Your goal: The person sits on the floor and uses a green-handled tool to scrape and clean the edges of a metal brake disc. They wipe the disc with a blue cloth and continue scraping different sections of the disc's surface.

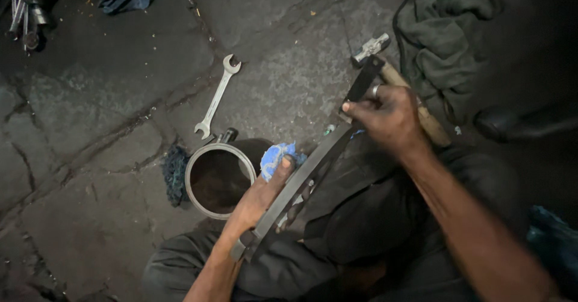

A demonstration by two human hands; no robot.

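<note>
My right hand [388, 117] grips the upper end of a long dark metal frame tool [313, 163] that slants from upper right to lower left across my lap. My left hand [260, 195] lies under that tool, its thumb pressing a crumpled blue cloth [276, 156] against the rim of a round metal cylinder [212, 178] standing open-end up on the ground. A ring shows on a finger of the right hand.
A silver open-ended spanner [217, 95] lies on the cracked stone floor above the cylinder. A hammer [385, 61] rests behind my right hand. A dark rag [175, 173] sits left of the cylinder; green cloth [445, 31] and a shoe [524, 121] at right; tools [27, 13] top left.
</note>
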